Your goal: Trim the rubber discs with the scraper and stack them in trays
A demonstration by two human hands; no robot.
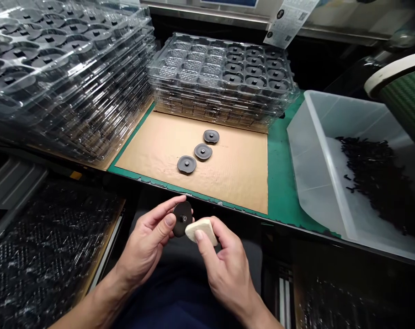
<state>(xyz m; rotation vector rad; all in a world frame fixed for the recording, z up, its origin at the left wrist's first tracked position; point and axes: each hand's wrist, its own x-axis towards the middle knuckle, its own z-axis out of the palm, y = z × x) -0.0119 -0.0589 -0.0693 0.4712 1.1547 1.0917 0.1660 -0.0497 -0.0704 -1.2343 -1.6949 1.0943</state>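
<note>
Between its thumb and fingers, my left hand holds a dark round disc with a small central stud, tilted up in front of the table's edge. My right hand pinches a cream-coloured pad whose left tip is at the disc's right edge; whether they touch I cannot tell. Beyond my hands, three similar dark discs lie in a diagonal row on the brown cardboard: a near one, a middle one and a far one.
Stacked clear trays, partly filled with discs, stand behind the cardboard. A taller tray stack rises at the left. On the right, a translucent bin holds many small black pieces, beside a green roll. More trays lie low at left.
</note>
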